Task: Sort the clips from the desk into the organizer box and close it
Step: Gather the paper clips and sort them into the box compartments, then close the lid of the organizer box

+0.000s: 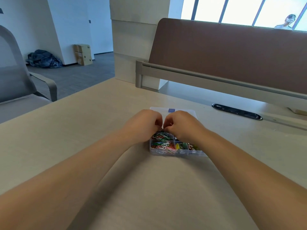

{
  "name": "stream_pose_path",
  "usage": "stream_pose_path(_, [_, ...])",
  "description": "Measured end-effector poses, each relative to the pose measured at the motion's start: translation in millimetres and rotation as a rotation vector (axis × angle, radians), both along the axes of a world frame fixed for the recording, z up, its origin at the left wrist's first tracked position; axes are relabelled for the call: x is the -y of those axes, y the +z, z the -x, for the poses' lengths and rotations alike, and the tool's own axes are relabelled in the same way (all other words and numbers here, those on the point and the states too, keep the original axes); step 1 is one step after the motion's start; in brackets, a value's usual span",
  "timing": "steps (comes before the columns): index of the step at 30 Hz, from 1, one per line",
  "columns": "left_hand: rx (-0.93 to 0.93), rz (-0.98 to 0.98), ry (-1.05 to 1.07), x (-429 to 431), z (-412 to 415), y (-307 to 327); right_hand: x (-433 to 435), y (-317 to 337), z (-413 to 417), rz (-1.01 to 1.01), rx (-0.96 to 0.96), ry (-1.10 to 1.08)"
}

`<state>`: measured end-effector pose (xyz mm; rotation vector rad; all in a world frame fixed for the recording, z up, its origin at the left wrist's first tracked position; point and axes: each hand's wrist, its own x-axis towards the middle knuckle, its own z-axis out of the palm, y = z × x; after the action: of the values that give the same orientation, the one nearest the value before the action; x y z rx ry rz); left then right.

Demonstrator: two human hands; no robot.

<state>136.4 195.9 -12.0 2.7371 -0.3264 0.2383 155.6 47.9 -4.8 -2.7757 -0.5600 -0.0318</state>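
Two hands are at work over the bench, knuckles up and fingers curled under. The left hand and the right hand meet fingertip to fingertip, and together they pinch one thin wire clip, too small to tell its colour.

One clear organizer box sits on the bench directly beneath and just nearer than the hands. Its long axis runs left to right, crosswise to the forearms. The left hand hangs over its far left corner and the right hand covers its far middle part. Its one lid lies open and flat on the far side of the hands, with a single blue latch showing just beyond the gap between them.

Four compartments can be counted; any others are hidden under the right hand. The two below the left hand hold heaps of coloured paper clips, too many and too tangled to count. The two below the right wrist hold yellow, green and darker clips.

Well beyond the right hand lie one dark oval cable slot and one brown screen. One grey chair stands far off past the left hand.
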Motion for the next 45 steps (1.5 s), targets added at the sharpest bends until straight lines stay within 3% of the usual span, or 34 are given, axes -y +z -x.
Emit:
stream_pose_path(6, [-0.018,-0.028,-0.036,0.2,3.1,1.7,-0.4,-2.5,-0.3,-0.016,0.009,-0.017])
stream_pose_path(12, [0.049,0.092,0.024,0.2,11.2,7.3,9.1,3.5,11.1,-0.077,0.026,-0.031])
stream_pose_path(26, [0.013,0.04,0.056,6.8,35.9,11.0,16.8,4.4,37.6,-0.082,0.018,-0.058])
stream_pose_path(38, [-0.162,0.227,0.292,8.7,-4.6,22.0,50.7,13.1,14.6,-0.151,-0.007,-0.36])
stream_pose_path(45, [-0.175,0.322,0.326,15.8,-25.6,13.1,50.6,9.6,-7.1,-0.358,-0.154,-0.416])
